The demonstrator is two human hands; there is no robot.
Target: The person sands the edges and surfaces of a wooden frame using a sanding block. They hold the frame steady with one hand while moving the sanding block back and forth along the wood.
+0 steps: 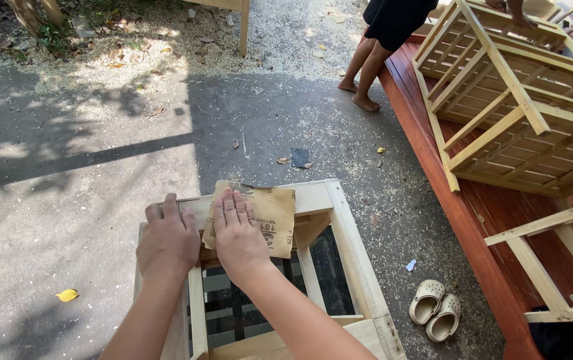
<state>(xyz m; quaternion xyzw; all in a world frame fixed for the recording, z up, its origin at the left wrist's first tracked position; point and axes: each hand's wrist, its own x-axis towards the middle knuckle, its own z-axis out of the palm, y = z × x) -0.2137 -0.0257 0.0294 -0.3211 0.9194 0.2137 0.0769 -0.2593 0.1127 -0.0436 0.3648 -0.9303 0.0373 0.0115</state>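
The right hand (238, 235) lies flat, fingers spread open, pressing one sheet of tan sandpaper (260, 217) against the top rail of a pale wooden crate frame (356, 267). The left hand (166, 241) rests just beside it, palm down on the same rail, fingers curved over the edge, holding no loose thing. The sandpaper lies under the right hand and reaches beyond it to the right. Ahead of the hands stretches sawdust-strewn pavement (100, 147). To the right of the hands sit two beige clogs (436, 310), and farther right a red plank deck (473, 213) carries two more slatted wooden frames (520, 100). A second person's two bare legs (365, 70) stand ahead.
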